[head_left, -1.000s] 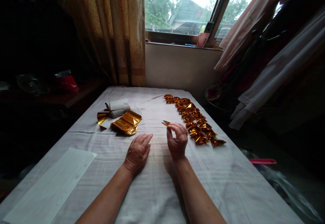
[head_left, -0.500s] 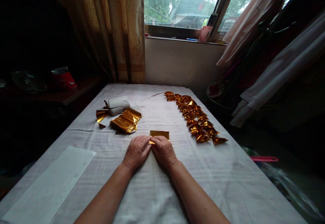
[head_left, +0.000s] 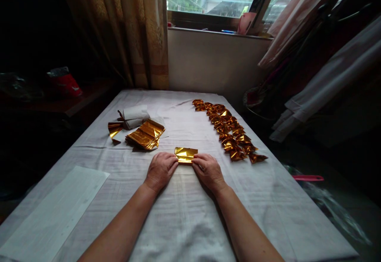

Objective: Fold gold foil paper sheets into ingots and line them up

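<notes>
A small rectangle of gold foil paper (head_left: 186,154), creased across, lies on the white cloth in front of me. My left hand (head_left: 162,169) pinches its left edge near the bottom corner. On the opposite side, my right hand (head_left: 208,171) has its fingers closed on the right edge. To the left is a stack of gold foil sheets (head_left: 145,135), with a curled gold piece (head_left: 114,130) beside it. Several folded gold foil pieces (head_left: 228,131) with pointed ends run in rows along the right side of the table.
A crumpled white wrapper (head_left: 135,115) sits behind the stack. A white sheet (head_left: 56,210) lies at the table's left front. Beyond the right edge are a pink handle (head_left: 308,178) and clear plastic. Clothes (head_left: 324,83) hang at right; a pink cup (head_left: 245,23) stands on the windowsill.
My right hand has moved right, away from my left, from the middle of the foil to its right edge. More of the gold surface now shows between the hands. The view has tilted slightly down.
</notes>
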### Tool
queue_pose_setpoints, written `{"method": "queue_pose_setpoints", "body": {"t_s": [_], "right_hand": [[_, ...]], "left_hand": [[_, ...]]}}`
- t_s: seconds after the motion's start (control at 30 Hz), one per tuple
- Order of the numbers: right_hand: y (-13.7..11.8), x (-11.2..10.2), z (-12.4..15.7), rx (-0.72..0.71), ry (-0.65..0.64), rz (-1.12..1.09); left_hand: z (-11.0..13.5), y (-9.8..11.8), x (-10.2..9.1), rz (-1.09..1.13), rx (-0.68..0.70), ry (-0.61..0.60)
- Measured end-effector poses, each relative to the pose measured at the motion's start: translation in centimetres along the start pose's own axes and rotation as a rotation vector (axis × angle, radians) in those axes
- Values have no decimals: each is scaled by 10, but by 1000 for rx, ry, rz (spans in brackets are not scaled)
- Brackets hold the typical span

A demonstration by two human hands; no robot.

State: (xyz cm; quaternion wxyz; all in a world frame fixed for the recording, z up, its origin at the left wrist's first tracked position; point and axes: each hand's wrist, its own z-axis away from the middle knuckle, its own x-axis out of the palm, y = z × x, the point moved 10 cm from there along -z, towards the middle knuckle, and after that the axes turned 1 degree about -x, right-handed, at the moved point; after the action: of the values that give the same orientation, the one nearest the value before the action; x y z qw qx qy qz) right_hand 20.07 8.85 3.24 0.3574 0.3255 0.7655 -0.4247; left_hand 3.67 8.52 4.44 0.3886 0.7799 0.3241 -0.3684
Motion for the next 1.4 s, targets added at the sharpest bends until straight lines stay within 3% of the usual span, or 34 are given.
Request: {"method": "queue_pose_setpoints", "body": {"t_s": [0.23,0.53,0.93,1.2,1.4], "right_hand": [[1,-1,1,26,-1,-70],[17,-2,-8,123,1,-114],[13,-3,-9,148,69,45],[10,-2,-10,189,51,128],[9,-3,-11,194,56,156]], "left_hand": [[0,4,-5,17,6,21],[-1,-10,-2,45,-135,9],[-3,-14,-1,-2,-228,3],[-2,-8,-3,-65,-166,21],[1,29,2,-95,62,-16]]}}
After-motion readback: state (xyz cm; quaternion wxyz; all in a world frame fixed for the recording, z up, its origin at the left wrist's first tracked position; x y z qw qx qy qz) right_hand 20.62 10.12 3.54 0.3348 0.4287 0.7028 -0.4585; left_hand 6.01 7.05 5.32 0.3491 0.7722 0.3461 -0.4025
